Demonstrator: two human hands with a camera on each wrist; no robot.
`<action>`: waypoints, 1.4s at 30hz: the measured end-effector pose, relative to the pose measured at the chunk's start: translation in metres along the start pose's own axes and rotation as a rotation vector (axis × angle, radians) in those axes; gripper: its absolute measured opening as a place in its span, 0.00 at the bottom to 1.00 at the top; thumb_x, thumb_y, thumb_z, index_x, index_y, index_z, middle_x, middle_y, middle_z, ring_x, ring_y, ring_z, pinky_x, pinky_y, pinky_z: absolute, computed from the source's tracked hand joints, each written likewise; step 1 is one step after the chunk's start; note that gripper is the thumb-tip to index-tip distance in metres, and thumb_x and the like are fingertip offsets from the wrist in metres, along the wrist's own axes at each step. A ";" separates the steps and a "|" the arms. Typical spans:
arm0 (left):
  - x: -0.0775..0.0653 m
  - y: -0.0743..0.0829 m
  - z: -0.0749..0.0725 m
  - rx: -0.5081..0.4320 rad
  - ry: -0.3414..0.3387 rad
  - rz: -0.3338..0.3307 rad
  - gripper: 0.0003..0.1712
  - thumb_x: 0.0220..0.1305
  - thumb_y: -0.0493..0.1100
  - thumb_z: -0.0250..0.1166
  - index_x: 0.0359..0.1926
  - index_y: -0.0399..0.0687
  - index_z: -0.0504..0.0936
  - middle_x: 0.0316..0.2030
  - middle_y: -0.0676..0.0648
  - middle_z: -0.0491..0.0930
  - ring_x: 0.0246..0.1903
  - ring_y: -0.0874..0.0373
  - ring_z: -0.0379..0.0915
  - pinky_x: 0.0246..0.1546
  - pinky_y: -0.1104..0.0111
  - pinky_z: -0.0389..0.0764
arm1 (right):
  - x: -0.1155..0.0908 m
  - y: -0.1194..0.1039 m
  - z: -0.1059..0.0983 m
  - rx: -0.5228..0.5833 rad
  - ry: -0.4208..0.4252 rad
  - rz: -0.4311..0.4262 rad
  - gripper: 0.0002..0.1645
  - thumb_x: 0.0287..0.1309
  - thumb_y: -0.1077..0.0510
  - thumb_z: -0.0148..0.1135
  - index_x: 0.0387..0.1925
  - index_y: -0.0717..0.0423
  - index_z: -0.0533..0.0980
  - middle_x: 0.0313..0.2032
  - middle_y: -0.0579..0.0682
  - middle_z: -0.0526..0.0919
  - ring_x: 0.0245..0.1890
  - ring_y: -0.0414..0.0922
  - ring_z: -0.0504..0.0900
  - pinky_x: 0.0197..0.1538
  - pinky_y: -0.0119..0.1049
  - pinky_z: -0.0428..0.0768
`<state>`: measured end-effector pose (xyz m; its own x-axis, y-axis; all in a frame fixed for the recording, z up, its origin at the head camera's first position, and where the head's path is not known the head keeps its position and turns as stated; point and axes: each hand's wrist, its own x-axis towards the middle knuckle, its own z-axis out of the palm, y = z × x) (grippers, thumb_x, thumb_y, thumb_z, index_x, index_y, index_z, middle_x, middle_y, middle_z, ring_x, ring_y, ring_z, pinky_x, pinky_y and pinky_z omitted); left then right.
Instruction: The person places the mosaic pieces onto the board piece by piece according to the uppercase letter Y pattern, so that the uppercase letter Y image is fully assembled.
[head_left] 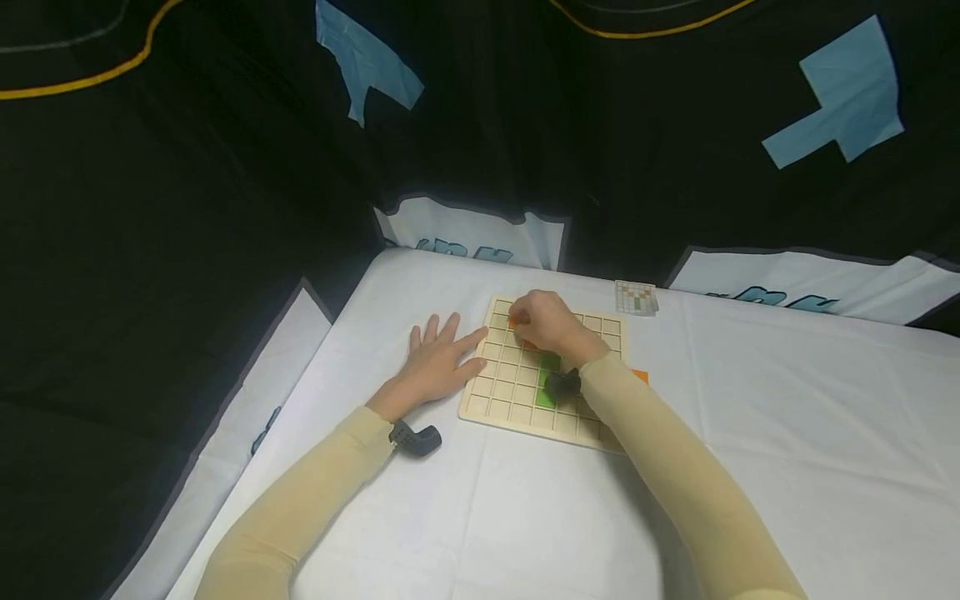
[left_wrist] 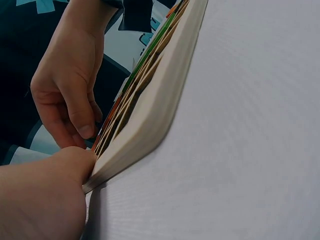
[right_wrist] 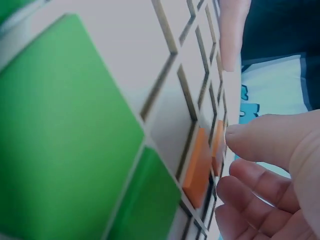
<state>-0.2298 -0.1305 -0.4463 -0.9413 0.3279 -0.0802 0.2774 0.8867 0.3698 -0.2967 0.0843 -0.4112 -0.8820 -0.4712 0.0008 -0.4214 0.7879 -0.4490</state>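
A pale wooden grid board (head_left: 510,392) lies on the white table. My right hand (head_left: 543,321) reaches over its far left part, curled thumb and fingertips at an orange tile (right_wrist: 218,145) in one of the cells. Another orange tile (right_wrist: 197,170) sits in a cell close by. Green tiles (head_left: 546,392) fill some cells near the middle, partly covered by my right wrist. Fingers spread, my left hand (head_left: 435,362) rests on the cloth, with index finger and thumb against the board's left edge. In the left wrist view, that thumb base (left_wrist: 75,162) touches the board's corner.
A small card (head_left: 636,297) with a printed coloured grid lies beyond the board's far right corner. Another orange piece (head_left: 640,377) shows beside the right sleeve. Dark cloth (head_left: 525,125) with blue tape patches (head_left: 847,96) hangs behind the table.
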 end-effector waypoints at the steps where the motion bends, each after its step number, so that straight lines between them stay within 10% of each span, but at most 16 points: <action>1: 0.000 0.000 0.000 -0.003 0.000 0.000 0.36 0.75 0.62 0.51 0.79 0.62 0.60 0.81 0.33 0.44 0.79 0.28 0.29 0.75 0.31 0.34 | -0.002 0.001 -0.001 0.008 0.000 0.004 0.17 0.60 0.68 0.64 0.50 0.62 0.85 0.52 0.58 0.87 0.56 0.53 0.84 0.65 0.47 0.79; 42: 0.002 0.000 0.001 -0.004 0.006 0.004 0.36 0.75 0.61 0.51 0.79 0.62 0.60 0.81 0.33 0.43 0.79 0.27 0.28 0.75 0.31 0.33 | -0.141 0.074 -0.033 0.051 0.211 0.090 0.16 0.62 0.64 0.66 0.51 0.66 0.84 0.48 0.63 0.86 0.41 0.54 0.85 0.43 0.47 0.85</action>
<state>-0.2312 -0.1300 -0.4471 -0.9413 0.3294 -0.0734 0.2802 0.8840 0.3742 -0.2104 0.2224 -0.4147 -0.9423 -0.3026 0.1431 -0.3327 0.7992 -0.5006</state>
